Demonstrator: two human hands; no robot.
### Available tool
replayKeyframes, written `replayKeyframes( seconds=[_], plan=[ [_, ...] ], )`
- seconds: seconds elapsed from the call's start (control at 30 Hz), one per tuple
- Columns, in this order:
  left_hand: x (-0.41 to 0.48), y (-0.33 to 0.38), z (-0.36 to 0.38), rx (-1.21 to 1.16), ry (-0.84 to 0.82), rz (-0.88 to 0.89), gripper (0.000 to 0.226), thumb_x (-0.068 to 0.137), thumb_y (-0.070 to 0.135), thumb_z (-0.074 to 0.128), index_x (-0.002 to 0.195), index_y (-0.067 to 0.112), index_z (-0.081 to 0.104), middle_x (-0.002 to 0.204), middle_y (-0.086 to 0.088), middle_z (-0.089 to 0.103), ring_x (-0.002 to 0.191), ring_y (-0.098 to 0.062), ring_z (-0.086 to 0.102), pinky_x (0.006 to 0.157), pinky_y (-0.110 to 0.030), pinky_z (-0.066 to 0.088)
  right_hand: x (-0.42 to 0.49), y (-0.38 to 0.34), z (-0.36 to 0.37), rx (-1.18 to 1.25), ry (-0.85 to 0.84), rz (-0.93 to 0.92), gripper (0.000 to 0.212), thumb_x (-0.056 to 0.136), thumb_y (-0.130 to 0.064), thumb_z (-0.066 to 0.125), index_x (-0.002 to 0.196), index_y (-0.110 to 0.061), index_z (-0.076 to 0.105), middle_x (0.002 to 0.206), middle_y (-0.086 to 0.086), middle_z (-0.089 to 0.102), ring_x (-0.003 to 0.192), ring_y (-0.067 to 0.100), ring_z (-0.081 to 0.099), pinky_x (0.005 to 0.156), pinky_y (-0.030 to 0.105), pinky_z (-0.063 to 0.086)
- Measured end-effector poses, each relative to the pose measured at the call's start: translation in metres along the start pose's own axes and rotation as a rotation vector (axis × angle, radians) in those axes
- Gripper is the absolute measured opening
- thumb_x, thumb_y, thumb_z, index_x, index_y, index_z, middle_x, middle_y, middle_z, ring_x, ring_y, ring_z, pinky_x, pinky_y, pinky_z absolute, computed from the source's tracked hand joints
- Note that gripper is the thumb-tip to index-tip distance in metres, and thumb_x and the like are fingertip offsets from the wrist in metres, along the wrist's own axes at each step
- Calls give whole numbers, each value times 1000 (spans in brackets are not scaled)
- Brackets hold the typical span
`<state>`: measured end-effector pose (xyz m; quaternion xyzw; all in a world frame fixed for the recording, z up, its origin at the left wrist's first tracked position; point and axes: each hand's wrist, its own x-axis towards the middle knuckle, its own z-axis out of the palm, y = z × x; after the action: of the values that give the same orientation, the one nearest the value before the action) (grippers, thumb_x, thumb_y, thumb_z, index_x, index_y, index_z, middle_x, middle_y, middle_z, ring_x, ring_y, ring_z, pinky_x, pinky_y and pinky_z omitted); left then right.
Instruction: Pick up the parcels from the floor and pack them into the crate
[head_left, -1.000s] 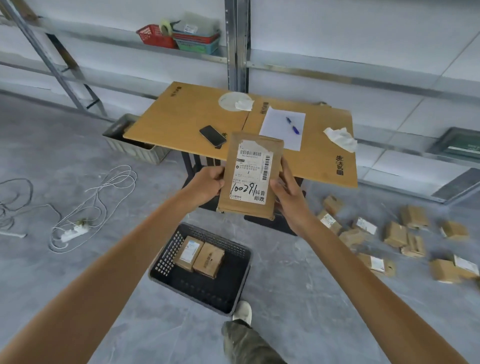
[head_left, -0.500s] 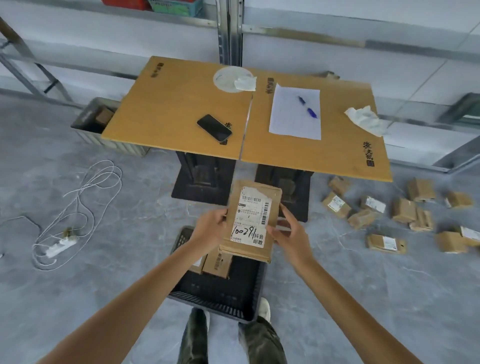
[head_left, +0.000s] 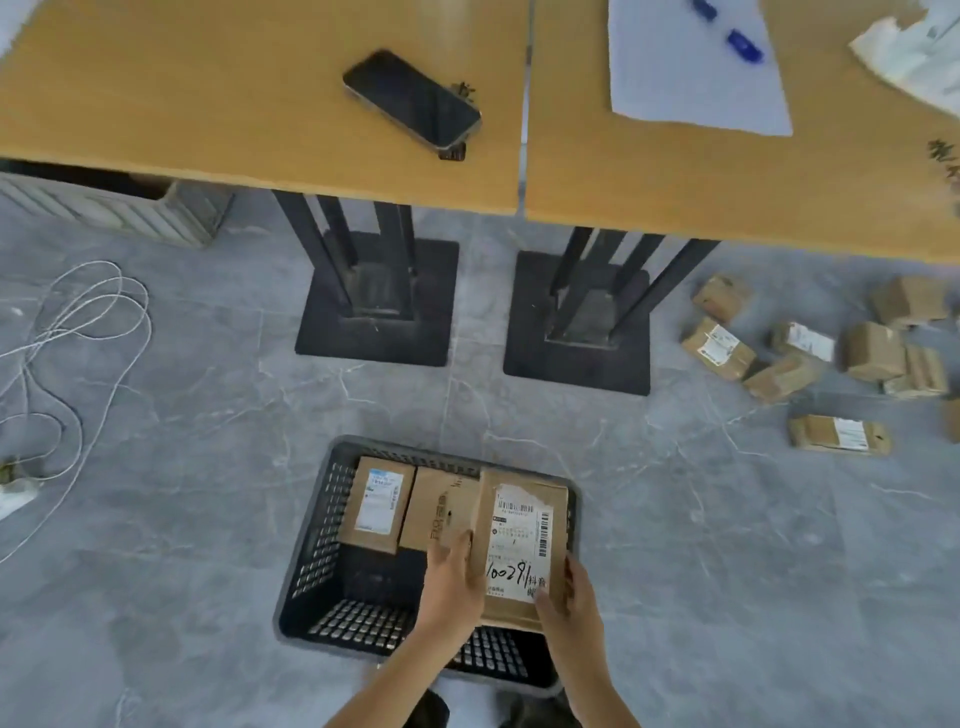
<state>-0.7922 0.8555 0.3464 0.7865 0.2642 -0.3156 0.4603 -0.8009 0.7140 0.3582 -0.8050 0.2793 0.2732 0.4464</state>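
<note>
On the far left a white cable (head_left: 78, 332) lies in loops on the grey floor (head_left: 208, 415), well apart from the black crate (head_left: 311, 545). Inside the crate two parcels lie flat against the far wall: a labelled parcel (head_left: 378, 503) on the left and a plain parcel (head_left: 441, 512) touching it. The near left part of the crate bottom is bare. The left hand (head_left: 451, 587) and the right hand (head_left: 569, 597) are both closed on the edges of a large parcel (head_left: 519, 545), held over the crate's right side, label up. On the right, loose parcels (head_left: 779, 358) lie scattered on the floor beyond the table bases (head_left: 576, 332).
</note>
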Motion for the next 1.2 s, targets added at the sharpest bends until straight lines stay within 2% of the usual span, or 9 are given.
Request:
replayKeyframes(
  seconds=[0.2,0.27,0.4,0.5,0.63,0.73,0.87,1.03,1.2],
  plan=[
    [118,-104,79,37,-61,-30,52,97,18,45,144,32,29,124,0,44,104,-12,54,81,-17,48,107,110,78,-74,-8,45,62,93,-11,54,147,-19,24,119,-6,58,85,6,53,68,9,45],
    [150,-125,103,2,-105,-8,48,96,19,46,140,32,33,131,5,49,112,-10,52,87,-21,43,141,138,94,-87,-13,0,62,93,-4,51,147,-18,24,113,-13,53,89,4,54,57,0,42],
    [205,-155,134,-8,-171,16,61,88,-4,41,139,28,33,128,14,50,101,-16,60,65,-14,49,208,180,117,-80,-20,-36,57,94,-2,48,144,-20,28,127,-4,57,106,7,56,61,3,46],
    [239,-170,151,123,-218,77,73,88,-9,36,150,24,14,156,-1,19,138,-23,31,107,-36,39,252,194,139,-132,-28,-103,63,96,-4,47,150,-15,17,135,2,54,117,18,57,75,11,51],
    [260,-182,168,439,-295,51,75,91,-4,43,150,14,1,155,-11,-23,145,-33,9,108,-34,34,289,210,165,-216,-46,-124,72,95,-1,48,152,-6,4,149,11,36,133,24,42,111,29,32],
    [261,-193,176,876,-166,208,79,86,2,57,149,8,10,153,-12,-27,145,-30,-10,116,-40,25,299,225,171,-258,-118,-96,77,93,6,46,152,-10,-1,144,9,42,124,23,50,93,14,38],
    [268,-205,186,1391,-225,347,92,87,24,60,148,4,-6,152,-20,-24,143,-33,-19,118,-49,1,314,225,170,-244,-74,-83,82,90,12,46,152,-13,-1,147,14,35,113,12,47,75,-11,20],
    [271,-217,183,1596,-191,432,97,88,33,59,146,2,-12,149,-25,-27,141,-37,-21,115,-53,-6,315,225,167,-344,-153,-110,93,89,6,52,150,-17,-14,155,12,22,123,21,50,80,4,36],
    [271,-207,161,1362,-146,499,81,89,25,56,149,6,5,156,-18,-12,145,-31,-8,116,-50,-1,301,210,160,-404,-118,-153,89,89,8,49,152,-19,-9,159,15,-6,144,31,19,98,15,35]
  ],
)
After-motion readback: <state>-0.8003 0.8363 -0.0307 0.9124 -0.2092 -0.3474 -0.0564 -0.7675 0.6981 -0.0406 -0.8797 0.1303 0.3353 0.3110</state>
